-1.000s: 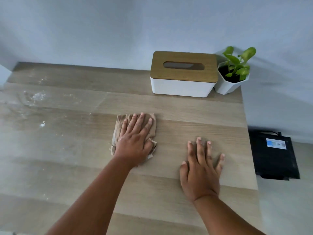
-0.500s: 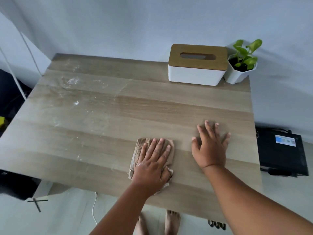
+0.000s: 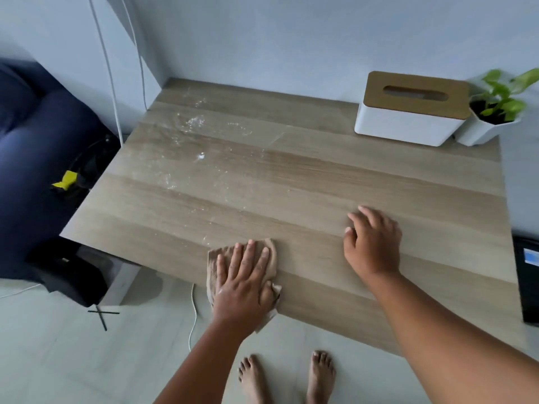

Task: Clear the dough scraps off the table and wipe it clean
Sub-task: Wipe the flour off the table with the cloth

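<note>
My left hand (image 3: 243,282) lies flat, fingers straight, pressing a tan cloth (image 3: 214,259) onto the wooden table (image 3: 335,176) at its front edge; part of the cloth hangs past the edge. My right hand (image 3: 372,243) rests on the table to the right, fingers loosely bent, holding nothing. White flour smears and a small dough scrap (image 3: 201,156) cover the table's back left area.
A white tissue box with a wooden lid (image 3: 408,112) and a small potted plant (image 3: 495,112) stand at the back right by the wall. A dark blue sofa (image 3: 35,135) sits left of the table, a black device (image 3: 528,281) on the right. Cables hang at the back left.
My left hand has dragged the cloth toward me, from the table's middle to its front edge. My right hand stayed on the table. My view has pulled back and shifted left.
</note>
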`<state>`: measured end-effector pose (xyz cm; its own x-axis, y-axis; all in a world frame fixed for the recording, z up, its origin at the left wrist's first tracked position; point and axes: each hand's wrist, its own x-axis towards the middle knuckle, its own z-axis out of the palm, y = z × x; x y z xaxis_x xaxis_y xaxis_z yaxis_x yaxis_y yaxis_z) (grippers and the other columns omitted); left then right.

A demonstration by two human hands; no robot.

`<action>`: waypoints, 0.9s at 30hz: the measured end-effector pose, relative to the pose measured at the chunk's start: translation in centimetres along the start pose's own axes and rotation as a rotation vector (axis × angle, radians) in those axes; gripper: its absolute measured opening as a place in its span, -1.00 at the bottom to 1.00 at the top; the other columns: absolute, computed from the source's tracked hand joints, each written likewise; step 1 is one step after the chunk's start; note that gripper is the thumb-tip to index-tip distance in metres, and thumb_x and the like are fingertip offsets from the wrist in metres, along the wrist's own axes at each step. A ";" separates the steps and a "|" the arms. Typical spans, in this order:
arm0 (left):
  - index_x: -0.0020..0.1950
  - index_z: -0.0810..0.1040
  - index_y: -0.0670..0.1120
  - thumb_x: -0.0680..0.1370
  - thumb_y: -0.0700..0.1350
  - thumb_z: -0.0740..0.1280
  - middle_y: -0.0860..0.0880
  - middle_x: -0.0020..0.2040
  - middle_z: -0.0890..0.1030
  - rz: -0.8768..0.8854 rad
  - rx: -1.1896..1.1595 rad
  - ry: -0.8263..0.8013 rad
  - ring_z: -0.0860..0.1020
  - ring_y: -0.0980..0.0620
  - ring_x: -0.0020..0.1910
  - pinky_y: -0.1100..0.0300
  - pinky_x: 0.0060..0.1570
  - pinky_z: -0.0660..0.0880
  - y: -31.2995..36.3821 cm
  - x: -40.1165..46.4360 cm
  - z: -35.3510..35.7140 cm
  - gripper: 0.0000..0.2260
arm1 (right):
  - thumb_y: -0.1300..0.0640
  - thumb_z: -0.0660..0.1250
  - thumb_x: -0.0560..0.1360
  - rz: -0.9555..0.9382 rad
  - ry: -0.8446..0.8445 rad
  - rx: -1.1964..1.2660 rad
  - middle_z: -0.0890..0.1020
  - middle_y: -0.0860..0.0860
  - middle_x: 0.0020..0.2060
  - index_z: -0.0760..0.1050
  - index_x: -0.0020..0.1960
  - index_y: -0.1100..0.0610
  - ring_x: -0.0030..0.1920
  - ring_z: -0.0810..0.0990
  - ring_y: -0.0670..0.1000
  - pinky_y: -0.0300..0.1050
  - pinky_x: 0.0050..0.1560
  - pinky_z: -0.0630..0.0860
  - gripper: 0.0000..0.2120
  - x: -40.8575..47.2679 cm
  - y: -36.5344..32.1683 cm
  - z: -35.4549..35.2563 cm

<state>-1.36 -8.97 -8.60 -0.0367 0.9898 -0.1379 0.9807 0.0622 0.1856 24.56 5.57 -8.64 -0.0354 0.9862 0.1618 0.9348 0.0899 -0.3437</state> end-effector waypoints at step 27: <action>0.69 0.08 0.12 0.60 0.35 0.06 -0.04 0.71 0.01 -0.011 0.061 0.011 -0.09 -0.13 0.69 -0.36 0.57 -0.06 -11.9 7.9 -1.9 -0.31 | -0.18 -0.03 0.62 0.234 -0.220 -0.232 0.09 -0.05 0.68 0.20 0.64 -0.05 0.67 -0.02 0.14 0.49 0.55 -0.12 -0.38 2.6 -7.5 5.4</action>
<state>-13.63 -1.65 -10.07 -0.0491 0.9904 -0.1293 0.9901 0.0653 0.1241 15.56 8.23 -10.59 0.1363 0.9849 -0.1064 0.9807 -0.1494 -0.1260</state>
